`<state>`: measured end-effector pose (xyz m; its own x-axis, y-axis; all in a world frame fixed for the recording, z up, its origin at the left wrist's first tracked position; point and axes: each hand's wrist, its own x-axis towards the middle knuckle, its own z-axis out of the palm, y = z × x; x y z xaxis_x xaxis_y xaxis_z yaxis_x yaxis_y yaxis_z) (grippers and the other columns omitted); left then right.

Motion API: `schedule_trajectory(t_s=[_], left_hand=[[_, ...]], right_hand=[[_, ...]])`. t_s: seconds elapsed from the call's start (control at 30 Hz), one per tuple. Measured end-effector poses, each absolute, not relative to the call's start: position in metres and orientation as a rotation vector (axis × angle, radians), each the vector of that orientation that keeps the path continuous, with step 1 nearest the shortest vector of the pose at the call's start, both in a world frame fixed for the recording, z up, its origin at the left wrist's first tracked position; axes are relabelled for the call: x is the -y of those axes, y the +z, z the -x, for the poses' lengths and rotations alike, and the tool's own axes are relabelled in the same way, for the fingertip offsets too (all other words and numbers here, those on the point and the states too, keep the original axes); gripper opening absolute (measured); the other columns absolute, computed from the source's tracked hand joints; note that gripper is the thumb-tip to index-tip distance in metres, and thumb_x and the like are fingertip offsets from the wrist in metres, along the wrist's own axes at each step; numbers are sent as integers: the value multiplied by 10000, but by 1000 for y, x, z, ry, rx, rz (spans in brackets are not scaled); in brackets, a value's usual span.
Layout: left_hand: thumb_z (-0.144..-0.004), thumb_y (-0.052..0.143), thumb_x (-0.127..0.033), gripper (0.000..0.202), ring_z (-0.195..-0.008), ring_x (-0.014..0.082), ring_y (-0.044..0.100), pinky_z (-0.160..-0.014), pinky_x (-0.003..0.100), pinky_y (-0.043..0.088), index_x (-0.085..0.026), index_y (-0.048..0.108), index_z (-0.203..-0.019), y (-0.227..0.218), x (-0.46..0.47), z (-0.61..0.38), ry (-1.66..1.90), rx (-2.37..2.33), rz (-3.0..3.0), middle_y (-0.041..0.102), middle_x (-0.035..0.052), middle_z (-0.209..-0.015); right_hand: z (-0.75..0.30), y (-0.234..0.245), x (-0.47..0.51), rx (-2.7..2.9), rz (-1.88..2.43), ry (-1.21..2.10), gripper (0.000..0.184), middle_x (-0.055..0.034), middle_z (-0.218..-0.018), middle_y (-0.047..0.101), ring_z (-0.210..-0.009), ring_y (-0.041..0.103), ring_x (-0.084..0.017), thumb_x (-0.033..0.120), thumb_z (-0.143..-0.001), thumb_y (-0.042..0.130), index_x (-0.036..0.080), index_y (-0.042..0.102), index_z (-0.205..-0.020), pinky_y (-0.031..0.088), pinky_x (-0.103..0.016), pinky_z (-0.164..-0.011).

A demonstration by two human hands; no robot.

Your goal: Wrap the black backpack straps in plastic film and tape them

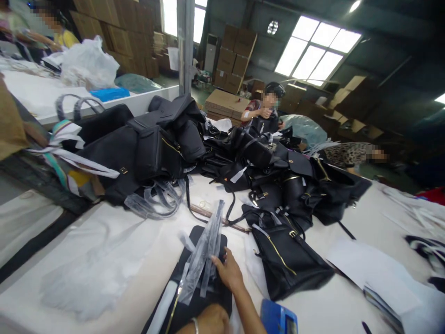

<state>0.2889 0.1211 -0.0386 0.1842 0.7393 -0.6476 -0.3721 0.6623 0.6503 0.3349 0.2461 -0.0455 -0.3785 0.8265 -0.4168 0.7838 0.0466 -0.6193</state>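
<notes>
a black bag [222, 294] lies at the bottom centre of the frame, flat on the pale table [320, 304], probably so that it stays steady under both hands. the right hand [232, 273] rests at its right side, thumb and forefinger apart beside the wrapped handles [205, 250]; i cannot tell whether the fingers grip the edge. the left hand [212, 319], with a bracelet [195, 325] at the wrist, lies low over the bag, its fingers folded out of sight, so i cannot tell whether it pinches anything. the handles stand up in crinkled, cloudy plastic, likely there against scratches.

the bag is smooth and leather-like, with rounded corners, a gold zip [174, 306] and a white strip [162, 304] along its left side. right of centre, a second bag [306, 269] leans over, its slanting zip and buckle shining. behind, a pile of bags [257, 153] slumps in soft, boxy shapes, perhaps heaped to leave room in front. a hard blue device [274, 317] sits at the bottom edge, and a limp striped ribbon [66, 134] is knotted at the left.
</notes>
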Motion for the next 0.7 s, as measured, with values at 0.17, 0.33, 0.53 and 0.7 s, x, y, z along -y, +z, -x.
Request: schedule_trajectory(t_s=[0.17,0.33,0.53,0.7], left_hand=[[-550,733,-425,344,-319,107,399,-400,263,319,-193,535,-390,-42,-118,-278,616,-1197,-464,486,-25,-342],[-564,716,-488,410,-302,90,376,-369,243,318,-201,478,-393,-41,-121,-272,530,-1243,-527,451,-45,-334],[-669,608,-509,483,-282,110,382,-373,280,345,-207,435,-334,-30,-120,-276,478,-1354,-591,453,-16,-337],[-780,516,-409,280,-500,170,562,-547,305,443,-211,630,-617,-4,-114,-223,646,-1585,-726,611,15,-571]], right_hand=[[-345,-62,-255,2240,1651,1408,430,-71,-968,671,-895,624,-208,489,-825,528,168,590,-1105,450,-304,-793],[-379,-66,-254,2148,1749,1452,417,-26,-772,660,-691,622,-153,487,-883,431,157,574,-1094,444,-259,-652],[-370,-68,-253,2131,1844,1424,600,-64,-802,667,-751,647,-203,633,-836,398,137,548,-1137,452,-295,-684],[-345,-61,-250,2151,1963,1326,860,-196,-1046,640,-1006,609,-332,746,-720,448,91,427,-1276,433,-420,-822]])
